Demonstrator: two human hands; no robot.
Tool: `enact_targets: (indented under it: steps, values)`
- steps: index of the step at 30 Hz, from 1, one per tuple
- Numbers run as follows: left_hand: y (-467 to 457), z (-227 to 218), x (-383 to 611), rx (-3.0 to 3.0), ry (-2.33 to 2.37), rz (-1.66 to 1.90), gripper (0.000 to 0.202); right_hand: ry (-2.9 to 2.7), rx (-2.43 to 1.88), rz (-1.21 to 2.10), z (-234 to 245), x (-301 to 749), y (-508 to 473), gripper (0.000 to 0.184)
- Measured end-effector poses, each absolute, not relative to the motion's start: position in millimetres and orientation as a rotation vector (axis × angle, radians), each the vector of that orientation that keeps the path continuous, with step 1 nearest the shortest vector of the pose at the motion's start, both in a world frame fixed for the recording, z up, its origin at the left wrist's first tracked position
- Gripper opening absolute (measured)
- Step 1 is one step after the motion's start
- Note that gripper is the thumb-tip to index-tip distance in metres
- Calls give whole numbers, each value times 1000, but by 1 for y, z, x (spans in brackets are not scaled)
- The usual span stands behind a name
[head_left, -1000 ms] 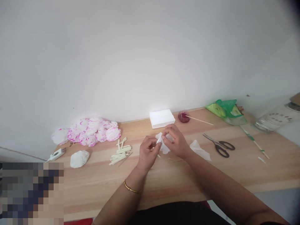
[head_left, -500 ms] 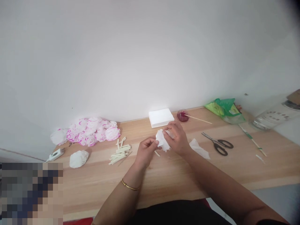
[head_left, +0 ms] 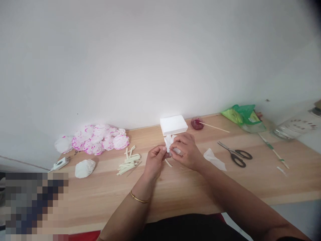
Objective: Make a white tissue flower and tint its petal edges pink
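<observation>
Over the middle of the wooden table [head_left: 190, 190], both of my hands pinch a small crumpled piece of white tissue [head_left: 169, 142]. My left hand [head_left: 155, 161], with a gold bangle on its wrist, grips the tissue from the left with closed fingers. From the right, my right hand [head_left: 187, 151] closes its fingers round the same piece. A thin pale stick [head_left: 168, 163] lies on the table just under my hands.
A stack of white tissue sheets [head_left: 173, 125] sits by the wall. Pink-edged paper flowers [head_left: 96, 139], a white tissue ball [head_left: 85, 168], cut pale sticks [head_left: 128, 162], a loose tissue [head_left: 214, 159], scissors [head_left: 235, 155], a red dish with a skewer [head_left: 198, 123] and a green bag [head_left: 243, 115] lie around.
My hands have kept working the tissue. It now stands up narrower between my fingertips, and my right hand has shifted slightly to the left over it.
</observation>
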State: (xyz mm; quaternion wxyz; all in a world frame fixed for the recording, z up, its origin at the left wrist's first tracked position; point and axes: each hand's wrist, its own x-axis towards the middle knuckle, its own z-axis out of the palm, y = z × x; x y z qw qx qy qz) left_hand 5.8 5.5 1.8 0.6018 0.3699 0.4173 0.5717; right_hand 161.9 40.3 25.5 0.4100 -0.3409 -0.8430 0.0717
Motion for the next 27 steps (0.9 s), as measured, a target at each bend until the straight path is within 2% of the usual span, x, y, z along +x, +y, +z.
enact_targets:
  steps: [5,13,27]
  values:
    - [5,0,4,993,1039,1338,29,-2122,-850,235,27,161,41,11]
    - [4,8,6,1228,1072,1358,18,-1941,-838,615,30,163,44,9]
    - [4,2,2,1398,1207,1397,13,-1977,-827,524,28,161,44,9]
